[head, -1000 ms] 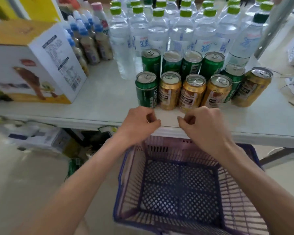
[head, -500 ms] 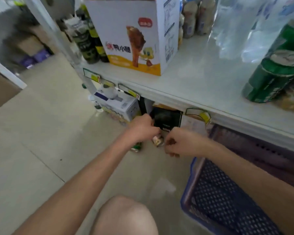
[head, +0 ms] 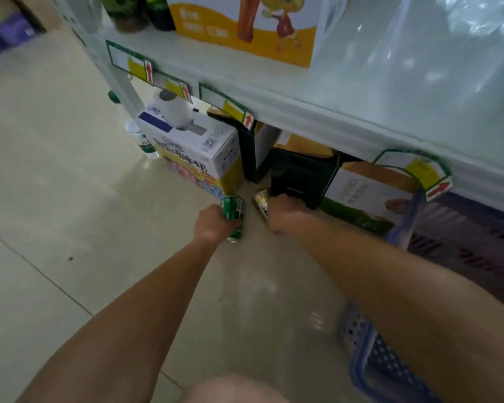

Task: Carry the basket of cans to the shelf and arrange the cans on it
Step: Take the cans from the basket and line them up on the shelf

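Low by the floor under the shelf point(head: 303, 109), my left hand point(head: 214, 225) grips a green can point(head: 232, 212) that lies tilted on the tiles. Just to its right, my right hand point(head: 285, 212) holds a gold can point(head: 261, 200), mostly hidden by the fingers. The blue-purple plastic basket point(head: 390, 370) stands on the floor at the lower right, partly behind my right forearm. The cans arranged on the shelf top are out of view; only blurred clear bottles point(head: 434, 53) show above.
Under the shelf stand a white and yellow carton point(head: 192, 146), a black crate point(head: 300, 175) and another carton point(head: 370, 193). A yellow and white box point(head: 245, 21) sits on the shelf top. Price tags hang along the shelf edge. Bare tiled floor spreads to the left. My knee shows at the bottom.
The view dropped from the shelf top down to the floor. Both hands moved from the shelf's front edge to two cans under the shelf and took hold of them.
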Motion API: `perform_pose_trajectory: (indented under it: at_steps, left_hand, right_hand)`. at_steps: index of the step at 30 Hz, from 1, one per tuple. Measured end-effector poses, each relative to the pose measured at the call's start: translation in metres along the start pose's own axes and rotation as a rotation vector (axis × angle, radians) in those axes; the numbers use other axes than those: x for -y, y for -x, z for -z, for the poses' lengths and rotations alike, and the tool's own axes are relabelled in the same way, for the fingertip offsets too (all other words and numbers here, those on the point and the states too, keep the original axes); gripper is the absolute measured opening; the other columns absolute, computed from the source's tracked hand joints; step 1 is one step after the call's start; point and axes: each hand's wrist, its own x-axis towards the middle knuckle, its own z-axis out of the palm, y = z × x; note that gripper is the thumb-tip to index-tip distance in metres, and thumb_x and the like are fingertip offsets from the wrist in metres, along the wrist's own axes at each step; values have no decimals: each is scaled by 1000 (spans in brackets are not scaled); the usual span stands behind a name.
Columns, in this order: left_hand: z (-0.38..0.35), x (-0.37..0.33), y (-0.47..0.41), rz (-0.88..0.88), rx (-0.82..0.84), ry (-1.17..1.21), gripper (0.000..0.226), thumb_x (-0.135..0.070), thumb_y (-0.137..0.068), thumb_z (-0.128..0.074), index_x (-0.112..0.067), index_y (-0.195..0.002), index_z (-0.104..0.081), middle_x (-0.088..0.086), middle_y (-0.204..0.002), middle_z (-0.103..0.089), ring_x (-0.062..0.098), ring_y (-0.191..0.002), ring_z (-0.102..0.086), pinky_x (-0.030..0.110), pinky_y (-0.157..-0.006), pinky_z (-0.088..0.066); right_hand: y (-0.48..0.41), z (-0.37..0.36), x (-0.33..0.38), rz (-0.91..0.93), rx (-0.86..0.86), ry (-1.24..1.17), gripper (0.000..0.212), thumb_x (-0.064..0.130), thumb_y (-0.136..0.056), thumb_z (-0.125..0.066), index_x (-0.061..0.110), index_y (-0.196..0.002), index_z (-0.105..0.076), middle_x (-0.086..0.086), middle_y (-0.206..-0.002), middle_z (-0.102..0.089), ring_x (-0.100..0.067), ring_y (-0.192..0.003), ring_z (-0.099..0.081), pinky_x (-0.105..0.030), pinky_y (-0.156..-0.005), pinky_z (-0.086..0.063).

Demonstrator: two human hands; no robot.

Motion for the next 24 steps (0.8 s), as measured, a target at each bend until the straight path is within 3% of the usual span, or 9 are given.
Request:
perform_pose_trajectory:
  at_steps: [4,7,10,13,18,20,22,24]
  left_hand:
    - [-15,-1,-19,-32,-37,25,63,-48,-80,-79,-1,-118,-61,19,-113,-65,34,-102,-64,32,-66,-40]
    - [-22,-5,-27,-39,-54,24,69,-48,-76,-81,-1,-121,-58,20,-116,-64,36,-105,-63,34,-67,-39]
    - [-20,-5,-28,-24,-51,52,68,-44,-76,-83,0,-121,-59,21,-116,-65,37,-105,-64,34,-67,-40]
    - [-17,2,-26,26,-38,189,66,-39,-72,-87,0,-119,-60,20,-115,-65,35,-106,-63,32,-69,-42]
    - [-19,20,8,35,-66,320,63,-33,-71,-88,-1,-117,-60,16,-109,-66,31,-97,-64,35,-70,-49]
    - [-15,22,26,-41,-89,344,64,-28,-68,-90,-2,-118,-59,7,-102,-62,27,-92,-64,32,-69,-45]
    - [-7,19,41,-120,-118,391,66,-24,-67,-91,-6,-121,-59,-1,-101,-57,19,-88,-58,29,-72,-43]
    - [8,13,55,-191,-132,430,68,-22,-67,-91,-9,-124,-58,-4,-103,-56,15,-90,-57,28,-72,-44]
  right_hand:
    - [-24,-15,3,-22,-79,-3,62,16,-90,-68,7,-149,-50,-15,-141,-57,-36,-127,-59,-41,-98,-51]
    - [-37,-19,9,-57,-52,20,71,23,-87,-74,7,-151,-47,-16,-146,-53,-38,-132,-54,-45,-105,-50]
    - [-37,-19,12,-37,-79,28,53,25,-100,-60,6,-148,-50,-17,-149,-50,-38,-137,-49,-45,-109,-45]
    - [-33,-22,4,53,-165,7,39,24,-102,-54,9,-137,-60,-17,-139,-60,-36,-127,-58,-42,-97,-48]
    - [-7,-7,-7,28,-172,52,70,34,-96,-66,14,-156,-37,-15,-138,-56,-33,-124,-58,-37,-82,-45]
    - [9,4,-11,70,-199,-4,81,36,-92,-71,18,-158,-29,-15,-136,-57,-34,-122,-59,-37,-86,-49]
    - [30,10,-15,129,-250,-60,83,42,-90,-72,20,-156,-27,-15,-131,-60,-34,-116,-63,-39,-88,-54]
    - [54,18,-22,197,-307,-141,78,46,-88,-74,20,-148,-32,-12,-120,-65,-32,-105,-67,-36,-76,-52]
